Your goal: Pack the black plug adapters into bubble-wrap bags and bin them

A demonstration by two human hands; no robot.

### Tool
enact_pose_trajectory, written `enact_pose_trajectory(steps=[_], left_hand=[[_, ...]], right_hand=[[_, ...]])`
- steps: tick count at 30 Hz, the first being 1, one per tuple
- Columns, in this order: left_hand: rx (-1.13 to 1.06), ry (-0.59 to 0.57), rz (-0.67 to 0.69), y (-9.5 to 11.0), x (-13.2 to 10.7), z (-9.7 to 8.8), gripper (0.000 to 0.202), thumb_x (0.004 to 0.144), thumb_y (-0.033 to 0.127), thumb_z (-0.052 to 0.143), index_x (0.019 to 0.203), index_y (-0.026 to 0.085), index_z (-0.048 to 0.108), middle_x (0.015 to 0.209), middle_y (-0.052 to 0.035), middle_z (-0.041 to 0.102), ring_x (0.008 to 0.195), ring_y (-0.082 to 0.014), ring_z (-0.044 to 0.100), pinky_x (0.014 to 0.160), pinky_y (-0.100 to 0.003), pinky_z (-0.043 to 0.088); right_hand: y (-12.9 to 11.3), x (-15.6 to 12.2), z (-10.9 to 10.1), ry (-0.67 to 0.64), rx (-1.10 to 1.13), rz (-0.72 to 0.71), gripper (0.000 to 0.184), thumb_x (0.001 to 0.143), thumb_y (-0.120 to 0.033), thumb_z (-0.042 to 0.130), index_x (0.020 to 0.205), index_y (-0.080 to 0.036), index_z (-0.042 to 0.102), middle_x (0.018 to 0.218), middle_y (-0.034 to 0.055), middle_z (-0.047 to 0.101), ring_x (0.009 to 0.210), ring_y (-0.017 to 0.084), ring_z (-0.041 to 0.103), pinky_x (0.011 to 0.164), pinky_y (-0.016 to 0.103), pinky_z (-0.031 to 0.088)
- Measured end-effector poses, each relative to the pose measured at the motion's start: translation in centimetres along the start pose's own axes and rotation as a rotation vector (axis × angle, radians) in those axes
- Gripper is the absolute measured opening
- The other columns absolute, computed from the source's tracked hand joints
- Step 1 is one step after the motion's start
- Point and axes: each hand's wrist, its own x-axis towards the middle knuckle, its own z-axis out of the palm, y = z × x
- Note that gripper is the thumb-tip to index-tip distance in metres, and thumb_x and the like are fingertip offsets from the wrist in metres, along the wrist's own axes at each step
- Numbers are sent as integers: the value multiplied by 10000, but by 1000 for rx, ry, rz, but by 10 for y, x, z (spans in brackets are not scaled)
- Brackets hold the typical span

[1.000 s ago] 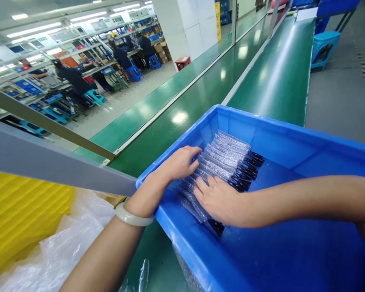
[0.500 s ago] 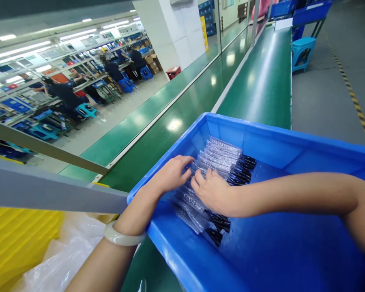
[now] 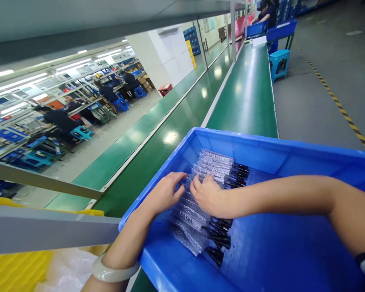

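Note:
Several clear bubble-wrap sleeves [image 3: 215, 163] stand packed in a row inside a blue plastic bin [image 3: 261, 259]. Black tapered ends [image 3: 220, 237] stick out of them on the right. At the left ends of the sleeves is my left hand [image 3: 167, 192], its thumb and index finger curved and apart, fingertips by the film. Beside it, my right hand [image 3: 208, 196] reaches over the middle of the row with bent fingers closed on a bubble-wrap sleeve; its grip is partly hidden. The nearest sleeves lean over towards the bin's near left corner.
Green conveyor belts [image 3: 243, 89] run away behind the bin. A grey metal rail [image 3: 48, 229] crosses at left, above yellow padding [image 3: 15, 267] and clear plastic film [image 3: 67, 269]. A blue stool [image 3: 279, 65] stands farther off. People sit at workbenches in the left background.
The view has shifted, so the bin and sleeves appear slightly lower and to the left. Both hands stay at the row; the left hand's thumb and index finger look more spread.

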Motion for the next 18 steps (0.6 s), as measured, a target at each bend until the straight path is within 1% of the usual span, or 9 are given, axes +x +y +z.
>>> enact_pose_trajectory(steps=[2,4,6,9,11,13,16,18], left_hand=[[-1,0,-1,0,0,0,356,807,172,422,1102,166,622,1063,-91,709,966,-223,658,884,-362,535],[-4,0,-1,0,0,-1,355,807,176,421,1098,165,624,1053,-92,710,954,-222,661,876,-361,539],[-3,-3,-3,0,0,-1,357,812,178,414,1102,155,621,1059,-100,709,965,-224,659,879,-364,538],[-6,-9,-2,1,0,-1,360,814,176,408,1104,138,619,1076,-110,705,988,-227,653,900,-373,529],[-13,-9,-3,2,0,-1,356,814,178,409,1098,142,619,1071,-108,706,985,-227,654,906,-378,527],[-18,-6,-9,2,0,-1,353,814,184,409,1094,150,620,1062,-106,709,975,-226,658,902,-382,530],[-22,-3,-10,1,0,-1,358,819,195,404,1102,151,619,1067,-107,709,976,-225,659,903,-383,531],[-19,1,-9,0,-1,0,357,819,196,407,1103,157,619,1069,-101,709,978,-223,659,906,-381,529]], right_hand=[[0,1,2,-2,34,1,445,869,-119,440,1291,3,516,1283,336,508,1166,419,531,750,604,550],[-2,1,3,12,46,-22,438,871,-105,423,1285,2,518,1281,333,510,1165,415,534,728,591,561],[-2,1,2,21,26,-47,442,884,-100,398,1304,-10,506,1301,319,501,1178,408,525,744,590,560],[4,4,0,32,-16,-14,464,895,-98,376,1339,-6,472,1334,325,467,1198,411,505,803,631,526],[11,7,2,20,-23,16,465,893,-95,368,1333,5,475,1344,329,455,1220,425,476,809,668,506],[17,11,5,-10,-20,3,452,883,-92,371,1301,8,511,1350,315,459,1245,440,438,775,683,512],[22,15,8,-54,-18,-17,438,877,-91,380,1274,-10,545,1366,286,462,1267,439,408,743,664,533],[25,17,7,-57,-16,13,452,887,-84,358,1304,-9,517,1377,288,448,1280,425,398,769,655,527]])
